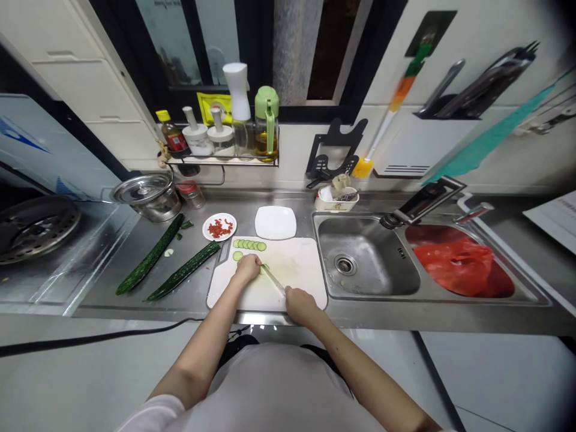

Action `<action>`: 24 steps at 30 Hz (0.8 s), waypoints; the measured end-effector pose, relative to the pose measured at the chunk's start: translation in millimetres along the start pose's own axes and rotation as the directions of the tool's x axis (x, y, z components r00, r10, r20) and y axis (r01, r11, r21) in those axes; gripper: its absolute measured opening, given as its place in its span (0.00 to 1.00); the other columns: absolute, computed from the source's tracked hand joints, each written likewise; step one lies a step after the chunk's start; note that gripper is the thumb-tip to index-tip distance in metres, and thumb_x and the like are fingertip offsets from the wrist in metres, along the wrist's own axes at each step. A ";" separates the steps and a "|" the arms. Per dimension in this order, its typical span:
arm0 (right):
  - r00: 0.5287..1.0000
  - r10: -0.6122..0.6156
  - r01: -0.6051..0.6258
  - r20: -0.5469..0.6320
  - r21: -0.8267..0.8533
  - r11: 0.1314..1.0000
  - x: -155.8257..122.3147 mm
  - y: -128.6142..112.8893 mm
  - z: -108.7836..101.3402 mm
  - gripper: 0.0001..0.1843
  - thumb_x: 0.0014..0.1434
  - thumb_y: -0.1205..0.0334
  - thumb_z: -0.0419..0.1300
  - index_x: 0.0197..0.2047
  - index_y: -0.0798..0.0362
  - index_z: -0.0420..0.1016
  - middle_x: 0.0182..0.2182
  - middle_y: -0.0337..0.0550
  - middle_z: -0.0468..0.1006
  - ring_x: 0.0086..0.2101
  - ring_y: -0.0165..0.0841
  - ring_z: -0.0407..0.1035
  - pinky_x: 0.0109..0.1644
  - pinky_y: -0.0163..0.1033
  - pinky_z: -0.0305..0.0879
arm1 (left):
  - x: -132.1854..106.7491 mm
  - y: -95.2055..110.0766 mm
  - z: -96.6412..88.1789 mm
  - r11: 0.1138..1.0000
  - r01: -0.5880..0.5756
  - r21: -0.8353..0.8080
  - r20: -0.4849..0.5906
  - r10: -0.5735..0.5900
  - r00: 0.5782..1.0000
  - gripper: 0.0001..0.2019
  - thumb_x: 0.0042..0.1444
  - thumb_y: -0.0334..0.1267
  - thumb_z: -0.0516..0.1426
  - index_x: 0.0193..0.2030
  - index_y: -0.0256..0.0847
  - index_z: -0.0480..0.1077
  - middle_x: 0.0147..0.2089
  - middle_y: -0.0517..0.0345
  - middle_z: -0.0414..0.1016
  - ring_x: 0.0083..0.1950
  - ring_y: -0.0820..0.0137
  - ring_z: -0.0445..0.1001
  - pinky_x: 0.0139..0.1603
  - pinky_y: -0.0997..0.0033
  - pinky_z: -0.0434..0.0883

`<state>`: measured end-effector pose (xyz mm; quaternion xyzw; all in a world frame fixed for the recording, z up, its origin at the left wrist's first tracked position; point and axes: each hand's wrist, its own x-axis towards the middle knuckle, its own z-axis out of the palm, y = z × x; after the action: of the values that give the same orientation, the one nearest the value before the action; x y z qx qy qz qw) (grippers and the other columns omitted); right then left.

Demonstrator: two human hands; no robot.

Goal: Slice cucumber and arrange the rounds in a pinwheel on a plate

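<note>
Cucumber piece (263,269) at the blade of a knife (273,280), centre of the frame.
The left hand (248,268) curls beside the piece; whether it pinches it cannot be told. The right hand (300,305) closes around the knife's handle. Cucumber slices (249,245) line the upper left of the cutting board (299,276); two long cucumbers (185,272) lie on the table (105,300), left of centre.
</note>
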<state>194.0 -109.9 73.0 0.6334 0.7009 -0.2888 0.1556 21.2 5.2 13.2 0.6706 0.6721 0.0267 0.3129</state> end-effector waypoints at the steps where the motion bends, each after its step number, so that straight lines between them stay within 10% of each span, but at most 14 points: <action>1: 1.000 -0.001 0.001 -0.001 -0.003 1.000 0.3 0.1 0.3 0.15 0.61 0.74 0.46 0.48 0.58 0.68 0.43 0.58 0.77 0.44 0.42 0.74 0.40 0.40 0.65 | 0.0 -0.1 -0.1 1.000 0.001 -0.002 0.000 -0.001 1.000 0.10 0.49 0.27 0.55 0.36 0.39 0.76 0.44 0.50 0.79 0.46 0.65 0.75 0.46 0.71 0.67; 24: 0.982 0.148 -0.136 -0.115 0.104 0.985 -11.7 56.7 6.3 0.14 0.67 0.63 0.45 0.46 0.57 0.69 0.42 0.54 0.78 0.43 0.37 0.72 0.40 0.36 0.57 | -18.2 7.1 3.9 0.998 0.033 -0.047 -0.097 -0.037 0.995 0.04 0.53 0.32 0.56 0.35 0.42 0.71 0.40 0.57 0.79 0.45 0.66 0.74 0.47 0.69 0.65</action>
<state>250.3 -121.3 63.2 0.7051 0.6474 -0.2707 0.1022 27.6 -12.3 20.3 0.6493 0.6974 0.0693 0.2953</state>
